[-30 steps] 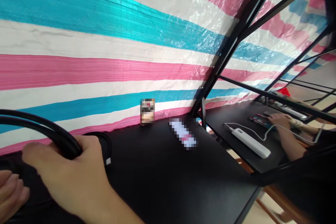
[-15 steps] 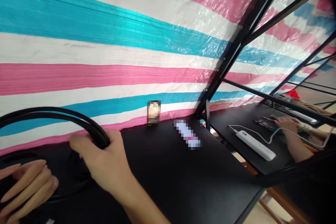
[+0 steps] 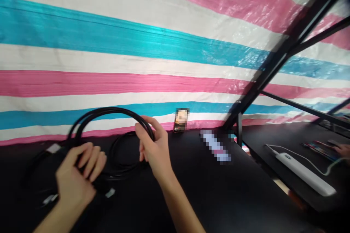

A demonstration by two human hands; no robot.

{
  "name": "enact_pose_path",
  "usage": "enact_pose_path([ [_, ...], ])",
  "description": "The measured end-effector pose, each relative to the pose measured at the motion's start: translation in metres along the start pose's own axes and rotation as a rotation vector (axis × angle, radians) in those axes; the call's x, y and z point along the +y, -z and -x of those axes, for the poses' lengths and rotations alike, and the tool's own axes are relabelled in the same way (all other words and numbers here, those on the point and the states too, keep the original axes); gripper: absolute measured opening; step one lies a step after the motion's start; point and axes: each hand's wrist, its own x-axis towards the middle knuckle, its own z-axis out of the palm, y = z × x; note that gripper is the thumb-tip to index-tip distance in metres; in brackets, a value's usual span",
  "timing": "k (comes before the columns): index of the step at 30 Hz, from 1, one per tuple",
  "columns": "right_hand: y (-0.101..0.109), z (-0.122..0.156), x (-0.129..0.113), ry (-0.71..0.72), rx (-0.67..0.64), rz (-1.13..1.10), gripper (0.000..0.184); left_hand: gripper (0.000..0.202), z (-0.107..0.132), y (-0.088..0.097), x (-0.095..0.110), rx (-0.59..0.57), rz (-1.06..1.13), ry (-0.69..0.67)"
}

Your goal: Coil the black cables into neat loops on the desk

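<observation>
A coiled black cable (image 3: pixel 109 110) arches between my two hands above the black table (image 3: pixel 191 193). My left hand (image 3: pixel 78 173) is closed around the left side of the loops. The right side of the coil passes between the thumb and fingers of my right hand (image 3: pixel 153 145), which grips it. Under the arch, another black cable coil (image 3: pixel 112 153) rests on the table. A pale tag (image 3: pixel 54 148) shows on the cable left of my left hand. Near the table's front left lies a silvery cable end (image 3: pixel 49 199), blurred, and a small whitish piece (image 3: pixel 110 193) sits right of my left wrist.
A phone-like object (image 3: pixel 181 120), partly pixelated, leans against the striped sheet (image 3: pixel 136 83). A pixelated pale strip (image 3: pixel 216 146) lies to its right. Beyond the black metal frame (image 3: pixel 262 80), a white power strip (image 3: pixel 304 174) lies near another person's hand (image 3: pixel 343 150).
The view has swung left, so everything sits further right in the picture. My left hand has gone from loosely curled fingers to a closed grip on the coil.
</observation>
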Motion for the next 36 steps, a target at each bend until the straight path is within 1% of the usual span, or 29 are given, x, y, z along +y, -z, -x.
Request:
enact_pose_path([
  [1, -0.001, 0.0, 0.0, 0.018, 0.034, 0.027, 0.038, 0.044, 0.004, -0.005, -0.007, 0.042, 0.079, 0.051],
  [3, -0.001, 0.0, 0.001, 0.05, 0.065, 0.078, 0.035, 0.045, 0.011, -0.011, -0.023, -0.014, 0.142, 0.099],
  [6, 0.003, 0.0, 0.0, 0.087, 0.073, 0.137, 0.034, 0.042, 0.016, -0.01, -0.043, -0.163, 0.105, 0.122],
  [8, 0.006, 0.0, -0.003, 0.103, 0.069, 0.163, 0.036, 0.039, 0.016, -0.007, -0.051, -0.24, 0.043, 0.122],
  [9, 0.007, 0.0, -0.004, 0.106, 0.061, 0.171, 0.036, 0.038, 0.015, -0.005, -0.053, -0.259, 0.006, 0.119],
  [11, 0.009, 0.001, -0.009, 0.11, 0.063, 0.176, 0.034, 0.034, 0.012, -0.004, -0.054, -0.285, -0.073, 0.101],
  [14, 0.01, 0.003, -0.015, 0.128, 0.134, 0.137, 0.032, 0.026, 0.01, -0.005, -0.049, -0.315, -0.175, 0.046],
  [16, 0.012, 0.003, -0.017, 0.145, 0.179, 0.077, 0.037, 0.023, 0.009, -0.006, -0.044, -0.321, -0.212, 0.024],
  [19, 0.018, 0.0, -0.018, 0.16, 0.224, -0.021, 0.049, 0.027, 0.007, -0.007, -0.041, -0.343, -0.23, 0.068],
  [21, 0.021, -0.002, -0.018, 0.164, 0.243, -0.055, 0.051, 0.032, 0.004, -0.006, -0.041, -0.369, -0.238, 0.12],
  [23, 0.023, -0.004, -0.017, 0.157, 0.247, -0.059, 0.052, 0.035, 0.0, -0.005, -0.041, -0.37, -0.256, 0.141],
  [28, 0.024, -0.008, -0.012, 0.125, 0.24, -0.083, 0.054, 0.038, -0.005, 0.0, -0.04, -0.311, -0.339, 0.081],
  [31, 0.024, -0.012, -0.009, 0.129, 0.277, -0.109, 0.054, 0.036, -0.005, 0.0, -0.038, -0.326, -0.336, 0.081],
  [34, 0.027, -0.017, -0.006, 0.137, 0.318, -0.117, 0.055, 0.032, -0.002, -0.003, -0.034, -0.395, -0.289, 0.099],
  [36, 0.029, -0.02, -0.006, 0.12, 0.285, -0.091, 0.056, 0.035, 0.0, -0.004, -0.03, -0.447, -0.237, 0.085],
])
